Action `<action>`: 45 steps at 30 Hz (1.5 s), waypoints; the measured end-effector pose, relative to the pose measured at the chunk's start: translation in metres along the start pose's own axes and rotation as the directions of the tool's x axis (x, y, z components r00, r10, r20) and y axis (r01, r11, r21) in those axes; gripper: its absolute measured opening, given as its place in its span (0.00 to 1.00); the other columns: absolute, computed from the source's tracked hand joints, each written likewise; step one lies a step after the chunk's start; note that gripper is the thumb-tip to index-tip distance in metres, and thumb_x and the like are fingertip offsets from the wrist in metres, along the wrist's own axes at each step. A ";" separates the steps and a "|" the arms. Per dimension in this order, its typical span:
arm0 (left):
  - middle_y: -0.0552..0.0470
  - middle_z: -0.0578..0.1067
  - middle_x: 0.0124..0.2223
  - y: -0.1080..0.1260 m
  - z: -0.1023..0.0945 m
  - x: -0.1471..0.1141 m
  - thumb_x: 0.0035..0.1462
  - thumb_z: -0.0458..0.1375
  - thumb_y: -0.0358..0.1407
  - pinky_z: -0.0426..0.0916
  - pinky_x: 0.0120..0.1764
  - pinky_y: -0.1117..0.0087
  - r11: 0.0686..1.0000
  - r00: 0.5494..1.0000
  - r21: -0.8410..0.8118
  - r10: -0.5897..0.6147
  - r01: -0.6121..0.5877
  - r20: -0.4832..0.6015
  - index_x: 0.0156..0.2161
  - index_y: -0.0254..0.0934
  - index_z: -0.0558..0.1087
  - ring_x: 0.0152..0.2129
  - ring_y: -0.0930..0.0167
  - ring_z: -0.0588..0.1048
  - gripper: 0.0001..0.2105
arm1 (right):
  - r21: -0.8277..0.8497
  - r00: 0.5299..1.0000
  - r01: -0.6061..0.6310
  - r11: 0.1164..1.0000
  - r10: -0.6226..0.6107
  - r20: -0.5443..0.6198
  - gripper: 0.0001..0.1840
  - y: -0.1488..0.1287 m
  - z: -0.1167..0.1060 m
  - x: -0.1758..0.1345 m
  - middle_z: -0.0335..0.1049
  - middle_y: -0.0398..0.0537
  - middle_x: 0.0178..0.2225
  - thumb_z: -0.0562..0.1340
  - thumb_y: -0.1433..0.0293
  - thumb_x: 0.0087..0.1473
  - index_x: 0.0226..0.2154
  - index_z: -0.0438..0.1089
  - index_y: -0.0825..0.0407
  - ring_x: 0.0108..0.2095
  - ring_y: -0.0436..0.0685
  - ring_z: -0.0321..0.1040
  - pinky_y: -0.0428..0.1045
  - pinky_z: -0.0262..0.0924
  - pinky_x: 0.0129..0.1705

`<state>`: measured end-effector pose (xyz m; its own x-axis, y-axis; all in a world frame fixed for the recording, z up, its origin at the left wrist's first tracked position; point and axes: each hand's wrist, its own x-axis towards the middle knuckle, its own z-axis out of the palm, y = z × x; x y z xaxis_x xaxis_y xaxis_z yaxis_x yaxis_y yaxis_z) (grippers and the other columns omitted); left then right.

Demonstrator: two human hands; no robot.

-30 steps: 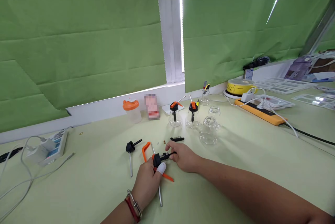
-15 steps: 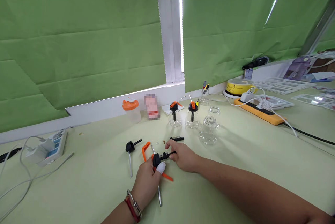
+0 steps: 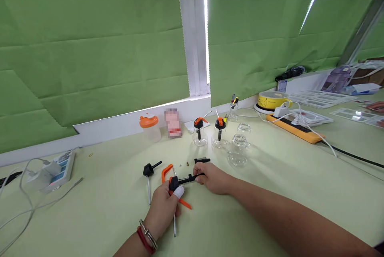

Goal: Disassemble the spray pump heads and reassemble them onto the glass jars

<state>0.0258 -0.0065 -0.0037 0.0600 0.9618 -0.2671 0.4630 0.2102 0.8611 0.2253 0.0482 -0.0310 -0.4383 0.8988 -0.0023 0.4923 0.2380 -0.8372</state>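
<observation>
My left hand [image 3: 163, 205], a white covering on its thumb, is closed around a black jar cap [image 3: 173, 183]. An orange lever [image 3: 185, 203] and a thin metal rod [image 3: 175, 229] stick out below that hand. From the cap a slim black stem [image 3: 190, 178] extends rightward. Its far end is pinched between the fingers of my right hand [image 3: 211, 177]. Just behind the hands lie a loose orange lever [image 3: 167, 170], a black piece with a spring [image 3: 202, 160] and tiny brownish parts [image 3: 187, 164]. Another black cap with a metal rod [image 3: 148, 169] rests to the left.
Two glass jars with black-and-orange tops [image 3: 220, 133] stand at the back, beside open glass jars [image 3: 238, 151]. An orange-lidded cup [image 3: 150, 128] is near the wall. Power strips with cables lie left [image 3: 61, 173] and right [image 3: 295, 129].
My left hand has shifted left with the cap, while my right hand stays nearly in place. More of the black stem shows between the cap and my right fingers.
</observation>
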 end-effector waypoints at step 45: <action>0.57 0.65 0.24 -0.004 -0.001 0.001 0.51 0.57 0.42 0.61 0.19 0.73 0.996 0.993 0.012 0.086 -0.088 0.086 0.39 0.36 0.69 0.15 0.75 0.66 0.12 | -0.193 0.875 -0.166 0.967 0.054 -0.481 0.07 -0.004 -0.049 0.001 0.68 0.44 0.23 0.55 0.71 0.46 0.20 0.64 0.51 0.26 0.52 0.63 0.46 0.54 0.28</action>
<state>0.0234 -0.0058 -0.0068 0.1758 0.9576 -0.2282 0.4668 0.1230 0.8758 0.2596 0.0659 -0.0012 0.0047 0.9764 0.2158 0.6938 0.1523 -0.7038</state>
